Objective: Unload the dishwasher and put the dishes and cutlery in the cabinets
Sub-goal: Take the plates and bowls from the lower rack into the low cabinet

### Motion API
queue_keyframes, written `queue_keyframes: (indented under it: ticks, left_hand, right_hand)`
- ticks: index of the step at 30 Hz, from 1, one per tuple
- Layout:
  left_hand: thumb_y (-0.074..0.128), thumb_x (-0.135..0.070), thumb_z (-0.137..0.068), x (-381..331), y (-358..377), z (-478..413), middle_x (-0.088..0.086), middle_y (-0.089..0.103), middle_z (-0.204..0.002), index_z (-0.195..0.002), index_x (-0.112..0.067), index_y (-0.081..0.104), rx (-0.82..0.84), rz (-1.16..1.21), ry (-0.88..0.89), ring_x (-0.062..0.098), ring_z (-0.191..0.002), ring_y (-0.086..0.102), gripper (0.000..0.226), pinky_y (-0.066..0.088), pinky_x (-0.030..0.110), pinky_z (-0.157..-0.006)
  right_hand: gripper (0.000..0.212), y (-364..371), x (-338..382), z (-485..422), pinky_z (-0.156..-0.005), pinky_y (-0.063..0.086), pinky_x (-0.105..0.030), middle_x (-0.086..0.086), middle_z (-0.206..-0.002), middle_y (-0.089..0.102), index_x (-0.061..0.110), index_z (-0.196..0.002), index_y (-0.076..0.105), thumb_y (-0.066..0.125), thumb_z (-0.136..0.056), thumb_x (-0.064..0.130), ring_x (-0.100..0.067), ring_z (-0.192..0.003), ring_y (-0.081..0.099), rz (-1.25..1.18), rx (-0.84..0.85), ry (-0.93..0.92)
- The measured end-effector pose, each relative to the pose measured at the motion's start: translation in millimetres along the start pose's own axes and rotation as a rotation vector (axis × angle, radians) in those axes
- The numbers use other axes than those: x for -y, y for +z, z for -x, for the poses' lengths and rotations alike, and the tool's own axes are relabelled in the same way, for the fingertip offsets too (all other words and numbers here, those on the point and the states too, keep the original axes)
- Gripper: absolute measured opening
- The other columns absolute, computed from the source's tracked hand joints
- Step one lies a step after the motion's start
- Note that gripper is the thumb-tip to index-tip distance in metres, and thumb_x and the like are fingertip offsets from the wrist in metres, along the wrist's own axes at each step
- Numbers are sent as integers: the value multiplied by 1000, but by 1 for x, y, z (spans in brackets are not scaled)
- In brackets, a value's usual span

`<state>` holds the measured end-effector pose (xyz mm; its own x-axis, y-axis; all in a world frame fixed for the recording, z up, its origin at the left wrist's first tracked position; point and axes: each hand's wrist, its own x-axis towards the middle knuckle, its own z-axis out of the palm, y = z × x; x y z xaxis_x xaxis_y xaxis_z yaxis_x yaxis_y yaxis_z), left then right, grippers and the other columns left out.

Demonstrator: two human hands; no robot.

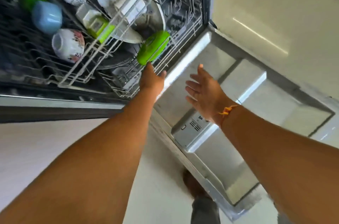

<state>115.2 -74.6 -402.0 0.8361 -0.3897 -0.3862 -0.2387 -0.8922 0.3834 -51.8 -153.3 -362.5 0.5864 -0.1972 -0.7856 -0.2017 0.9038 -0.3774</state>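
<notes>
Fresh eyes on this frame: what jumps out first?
Two bare forearms reach up from the bottom edge, the left hand touching or nearly touching a bright green dish at the rack's front edge, and the right hand spread open over the lowered steel dishwasher door. Next come the colours in the upper rack: a blue cup and a floral bowl, both upside down.

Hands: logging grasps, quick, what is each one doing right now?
Left hand: open, fingertips at the green bowl, no grip.
Right hand: open, empty.
</notes>
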Motion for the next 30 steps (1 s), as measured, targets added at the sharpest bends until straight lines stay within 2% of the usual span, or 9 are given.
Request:
queue_keyframes:
  ticks: [3,7,12,15,18,22,26,28,30]
  left_hand:
    - [61,-31,-93,8,-5,-36,16,44,-148,-148,-7,34,-26,-28,28,32,-134,44,66,37,37,-108]
    - [57,-30,-96,15,-2,-59,16,49,-144,-144,-10,42,-39,-67,45,34,-129,48,54,39,38,-105]
    - [54,-20,-99,12,5,-62,14,53,-139,-138,-10,49,-24,-11,21,33,-126,51,41,42,38,-103]
    - [53,-16,-99,8,2,-59,11,60,-131,-128,-12,60,-53,-19,-11,30,-118,57,30,45,33,-96]
    - [57,-16,-95,6,8,-47,13,67,-119,-109,-12,71,-79,-14,-10,31,-109,62,20,49,32,-91]
    - [64,-13,-90,4,28,-16,12,72,-111,-106,-14,75,-80,77,-61,28,-106,66,19,52,32,-90]
    - [58,-3,-93,-6,48,31,10,72,-110,-110,-7,73,-64,166,-66,15,-95,63,23,36,12,-71]
    - [56,-4,-94,-10,56,53,9,73,-110,-114,-9,72,-52,160,-55,18,-99,67,26,38,17,-74]
    - [56,-7,-94,-13,61,71,10,73,-109,-114,-11,72,-42,139,-29,25,-102,67,25,45,25,-80]
  right_hand:
    - [71,15,-4,-18,-113,31,-40,-6,-153,43,19,-149,41,41,-95,65,-20,-142,38,-88,7,-13]
    - [72,26,-7,-27,-112,30,-40,-7,-153,43,19,-151,39,40,-96,66,-22,-142,39,-92,53,-19]
    - [72,13,-10,-28,-114,32,-42,-8,-155,41,16,-151,38,43,-96,63,-25,-142,38,-84,7,-38]
    - [69,8,-9,-28,-114,34,-41,-8,-153,44,15,-150,40,45,-97,59,-25,-141,41,-61,-44,-34]
    - [65,7,-7,-28,-115,35,-40,-10,-152,44,14,-149,41,46,-99,55,-26,-140,42,-57,-83,-35]
    - [56,6,-3,-31,-114,37,-40,-9,-151,46,14,-149,41,45,-103,44,-25,-138,44,-65,-126,-17]
    - [48,0,-3,-34,-112,38,-38,-6,-144,52,14,-147,43,46,-104,36,-20,-134,49,-88,-184,-1]
    - [34,-7,-5,-34,-105,42,-34,-3,-131,60,16,-134,53,48,-104,31,-18,-124,54,-97,-200,0]
    - [15,-12,-8,-32,-92,46,-30,-1,-106,65,18,-104,62,48,-103,24,-15,-107,59,-61,-210,-6]
